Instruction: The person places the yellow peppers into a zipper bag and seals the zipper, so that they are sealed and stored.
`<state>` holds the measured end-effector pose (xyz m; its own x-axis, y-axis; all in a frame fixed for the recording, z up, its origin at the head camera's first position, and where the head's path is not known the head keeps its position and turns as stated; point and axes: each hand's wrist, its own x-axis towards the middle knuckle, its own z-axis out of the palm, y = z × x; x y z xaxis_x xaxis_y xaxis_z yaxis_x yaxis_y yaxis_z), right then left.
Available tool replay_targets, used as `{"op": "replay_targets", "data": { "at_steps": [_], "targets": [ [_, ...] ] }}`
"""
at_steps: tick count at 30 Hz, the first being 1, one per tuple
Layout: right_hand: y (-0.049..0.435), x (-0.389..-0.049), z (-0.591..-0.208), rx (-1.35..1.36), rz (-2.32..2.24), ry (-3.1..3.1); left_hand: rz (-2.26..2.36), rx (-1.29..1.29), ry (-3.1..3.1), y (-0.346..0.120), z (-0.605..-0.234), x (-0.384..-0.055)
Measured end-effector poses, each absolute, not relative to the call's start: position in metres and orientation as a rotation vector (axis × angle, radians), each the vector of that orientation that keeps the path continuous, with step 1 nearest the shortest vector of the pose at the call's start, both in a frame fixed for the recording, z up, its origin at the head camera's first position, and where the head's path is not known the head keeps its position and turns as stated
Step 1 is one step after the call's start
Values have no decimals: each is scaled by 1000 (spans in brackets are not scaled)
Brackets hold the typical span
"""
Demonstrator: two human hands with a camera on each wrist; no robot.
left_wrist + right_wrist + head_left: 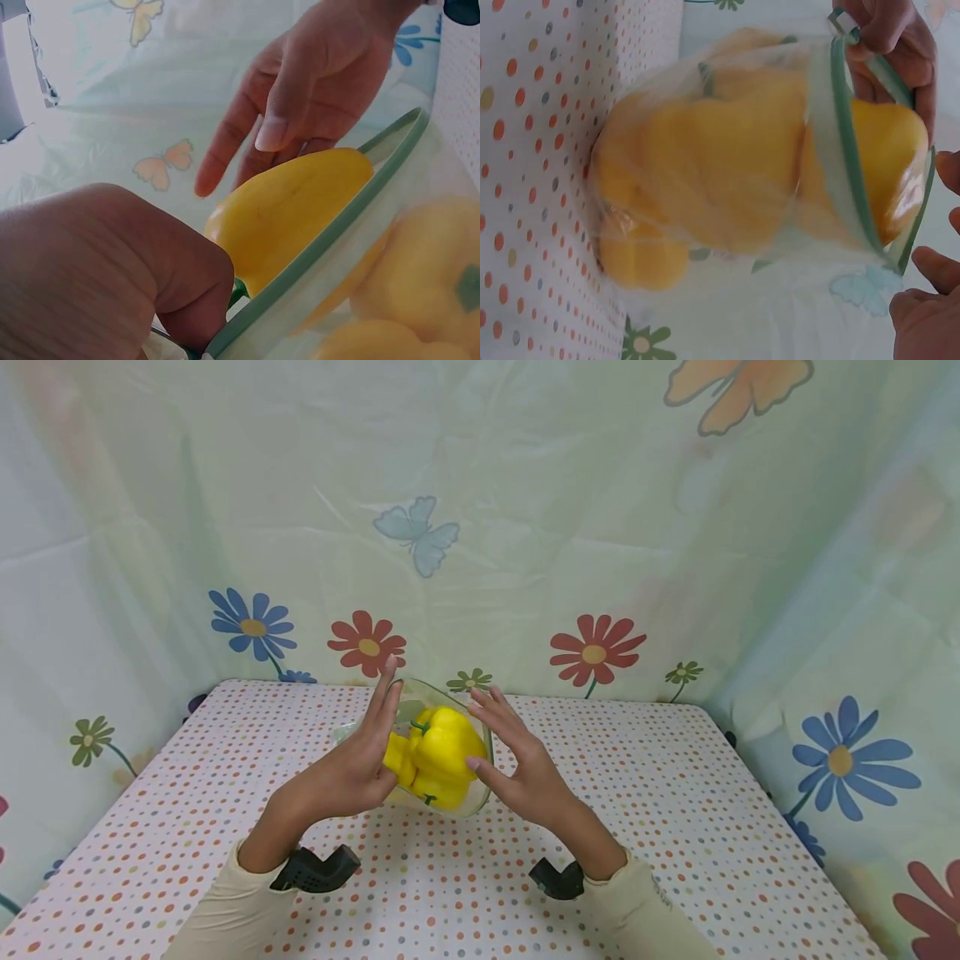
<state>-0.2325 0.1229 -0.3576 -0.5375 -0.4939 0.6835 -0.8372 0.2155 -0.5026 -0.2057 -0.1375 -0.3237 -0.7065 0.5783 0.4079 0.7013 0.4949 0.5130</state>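
Observation:
A clear zip bag (471, 803) with a green rim stands on the table with its mouth open, bulging with several yellow bell peppers (450, 747). My left hand (356, 770) holds the bag's rim on the left side, thumb at the edge. In the right wrist view, this hand's fingers (915, 71) reach behind the rim. Across the mouth is my right hand (528, 768), its fingers spread and holding nothing. One top pepper (296, 214) pokes up through the opening, close to the right fingertips; I cannot tell whether they touch it.
A white cloth with coloured dots covers the table (600, 777). Behind it hangs a pale curtain (525, 527) printed with flowers and butterflies. Each wrist carries a black camera mount, such as the left mount (318, 870).

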Motion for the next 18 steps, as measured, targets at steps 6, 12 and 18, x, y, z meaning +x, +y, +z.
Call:
{"op": "replay_targets", "data": {
  "at_steps": [6, 12, 18],
  "targets": [
    [129, -242, -365, 1183, 1322, -2166, -996, -1106, -2549, -138, -324, -206],
    [132, -251, -371, 1064, 1621, -2184, -1008, -1097, -2559, -137, -323, -205],
    [130, -253, -369, 944, 1746, -2223, -1009, -1098, -2563, -136, -323, -205]
  ]
}}
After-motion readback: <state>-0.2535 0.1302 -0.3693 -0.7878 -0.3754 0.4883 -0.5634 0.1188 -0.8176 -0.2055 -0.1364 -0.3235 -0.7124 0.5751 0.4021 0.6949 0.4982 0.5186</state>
